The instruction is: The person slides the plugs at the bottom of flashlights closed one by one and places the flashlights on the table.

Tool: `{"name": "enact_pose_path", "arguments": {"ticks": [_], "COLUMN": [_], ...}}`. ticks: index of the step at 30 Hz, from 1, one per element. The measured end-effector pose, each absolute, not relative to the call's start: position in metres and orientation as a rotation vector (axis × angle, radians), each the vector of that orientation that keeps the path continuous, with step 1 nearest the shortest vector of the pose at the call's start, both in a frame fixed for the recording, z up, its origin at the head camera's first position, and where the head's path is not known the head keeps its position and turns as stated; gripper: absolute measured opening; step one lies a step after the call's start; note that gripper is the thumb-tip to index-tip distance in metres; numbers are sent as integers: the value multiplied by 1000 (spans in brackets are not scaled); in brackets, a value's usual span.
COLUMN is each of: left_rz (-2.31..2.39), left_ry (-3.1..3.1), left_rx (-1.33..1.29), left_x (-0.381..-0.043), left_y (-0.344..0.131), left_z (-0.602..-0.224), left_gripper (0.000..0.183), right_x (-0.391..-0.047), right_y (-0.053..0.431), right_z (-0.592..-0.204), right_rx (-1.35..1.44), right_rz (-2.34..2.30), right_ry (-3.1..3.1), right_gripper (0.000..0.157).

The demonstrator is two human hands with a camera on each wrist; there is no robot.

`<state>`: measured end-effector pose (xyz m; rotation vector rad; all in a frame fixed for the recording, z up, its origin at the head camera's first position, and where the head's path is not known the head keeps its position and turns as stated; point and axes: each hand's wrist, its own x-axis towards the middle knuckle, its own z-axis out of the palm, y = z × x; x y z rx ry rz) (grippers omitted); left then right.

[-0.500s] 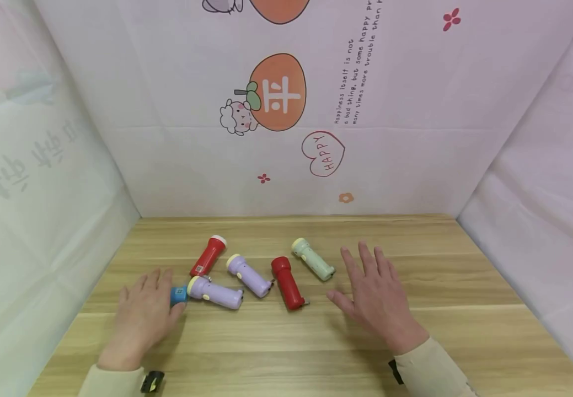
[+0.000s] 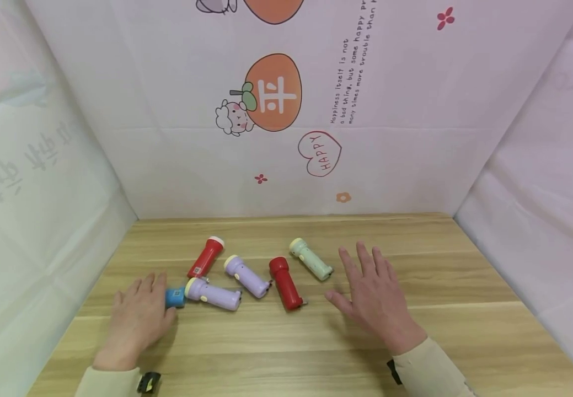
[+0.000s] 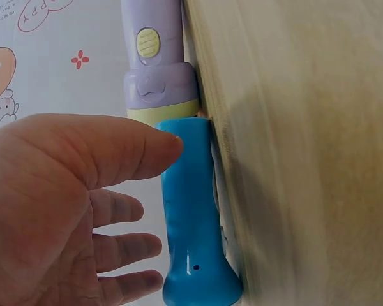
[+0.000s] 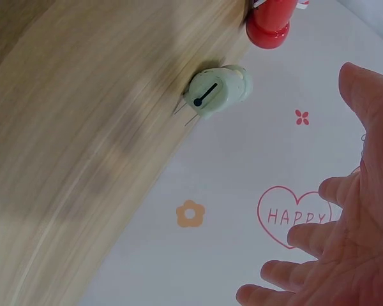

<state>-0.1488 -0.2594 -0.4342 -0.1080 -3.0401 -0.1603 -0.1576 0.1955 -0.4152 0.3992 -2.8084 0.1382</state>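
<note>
My left hand [image 2: 137,317] hovers over a blue flashlight [image 3: 195,204] at the left of the wooden table, its fingers extended and loosely spread. In the left wrist view the thumb overlaps the blue flashlight near its tail end. That end meets the yellow-rimmed head of a purple flashlight [image 2: 215,294]. From above, the hand hides most of the blue one. My right hand [image 2: 378,300], fingers spread and nothing in it, is right of a pale green flashlight [image 2: 312,260]. Between the hands lie a dark red flashlight [image 2: 287,284] and a second purple flashlight [image 2: 247,277].
Behind the purple ones lies another red flashlight [image 2: 207,257] with a white rim. A white printed cloth [image 2: 395,165] rises along the table's back edge, and similar cloth hangs at both sides. The wooden table [image 2: 286,358] extends in front of the flashlights.
My left hand has shifted slightly left, and a little more of the blue flashlight's end shows. The right hand has stayed put. The head view has turned slightly.
</note>
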Motion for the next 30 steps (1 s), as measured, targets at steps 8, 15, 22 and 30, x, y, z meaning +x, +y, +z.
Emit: {"name": "enact_pose_path", "arguments": {"ticks": [8,15,22,30], "left_rz": [-146,-139,-106,-91], "left_ry": [-3065,-3063,-3044,-3034], "left_rx": [-103,-108,-129,-150], "left_x": [-150,-151,-149,-148], "left_y": [-261,-261,-261,-261], "left_z": [-438,-441,-444,-445], "left_gripper": [72,71,59,42], "right_x": [-157,-157,-157,-157], "right_y": [195,194,194,194], "right_z": [-415,-415,-415,-416], "right_rx": [403,402,403,412], "right_rz": [143,132,136,133], "right_ry": [-2784,-2798,-2798,-2777], "right_gripper": [91,93,92,92]}}
